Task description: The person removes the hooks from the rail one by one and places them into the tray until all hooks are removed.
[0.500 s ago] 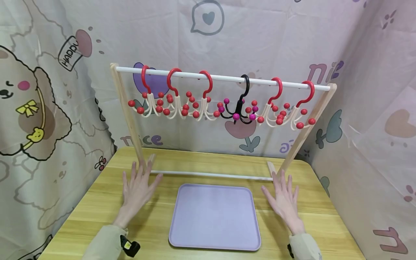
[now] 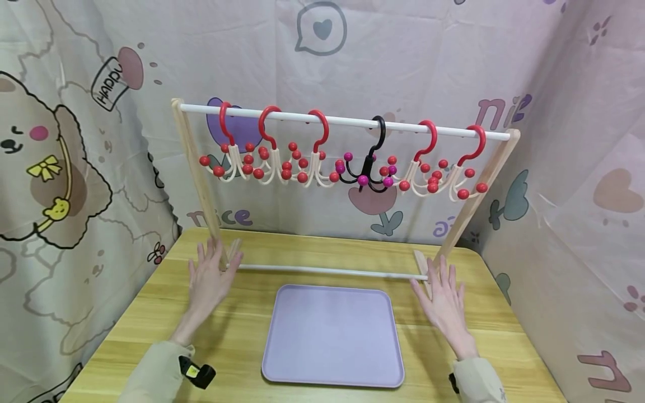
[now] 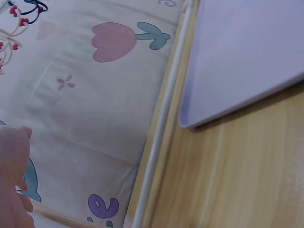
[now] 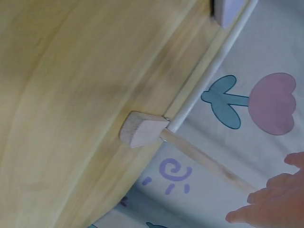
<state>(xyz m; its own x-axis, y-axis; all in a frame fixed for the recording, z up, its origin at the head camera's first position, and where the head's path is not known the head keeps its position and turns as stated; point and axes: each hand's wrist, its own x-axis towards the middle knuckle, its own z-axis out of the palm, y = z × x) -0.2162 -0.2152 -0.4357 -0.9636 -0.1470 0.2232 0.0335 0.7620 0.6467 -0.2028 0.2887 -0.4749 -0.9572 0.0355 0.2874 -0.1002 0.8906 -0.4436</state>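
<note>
Six claw hangers [image 2: 368, 166] dangle from the rack [image 2: 347, 121] across upper centre frame, and there's the left hand [image 2: 208, 284], lower left, the right hand [image 2: 445, 302], lower right, both with fingers spread!

Five hangers [image 2: 274, 157] cream and red; black hanger [image 2: 368, 167], magenta balls [image 2: 363, 180]. Tray [image 2: 332, 336] plain lavender. Surface [image 2: 237, 330] yellow wood-grain. Rails [image 2: 347, 121] white. Curtain [image 2: 403, 67] pale, cartoon-printed. Sleeves [image 2: 153, 372] beige.

hd cam: bright, even lt | wrist cams: dimmer, sl. soft | thin shdw under tray [image 2: 332, 336]
</note>
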